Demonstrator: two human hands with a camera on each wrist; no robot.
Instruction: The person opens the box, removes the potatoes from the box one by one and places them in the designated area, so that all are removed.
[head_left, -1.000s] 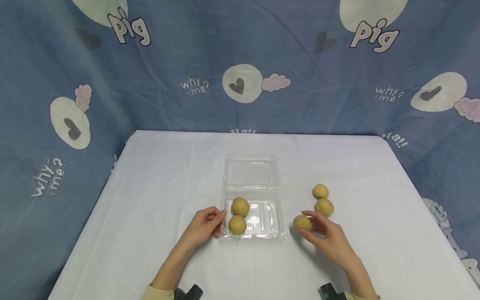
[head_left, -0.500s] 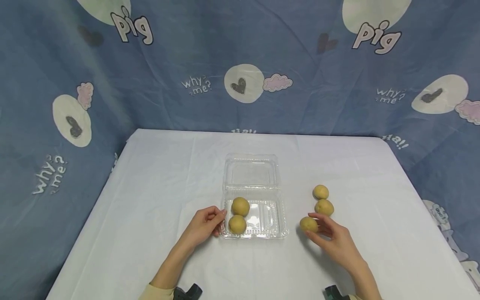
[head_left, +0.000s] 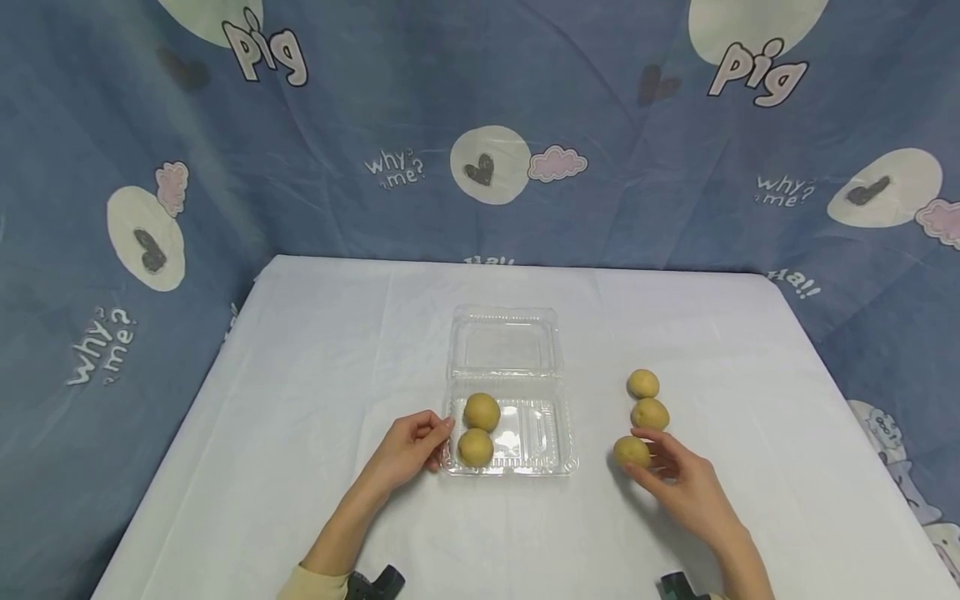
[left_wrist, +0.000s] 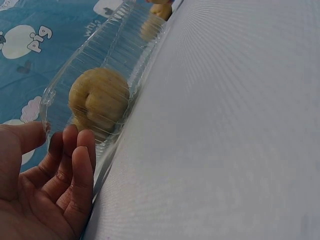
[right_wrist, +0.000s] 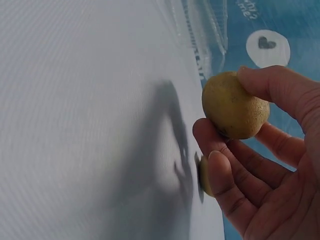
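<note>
My right hand pinches a round yellow fruit between thumb and fingertips, raised over the white cloth with a shadow beneath. My left hand grips the left rim of a clear plastic clamshell container, thumb on one side of the edge and curled fingers on the other. Two more such fruits sit one behind the other along the container's left side, a rear fruit and a front fruit. The lid is folded back, away from me.
Beyond my right hand, two yellow fruits lie on the cloth, a far fruit and a nearer fruit. The white cloth covers the table. A blue printed curtain hangs behind and at both sides.
My right hand has moved to the right with the fruit, farther from the container and close in front of the two loose fruits. My left hand has stayed at the container's rim.
</note>
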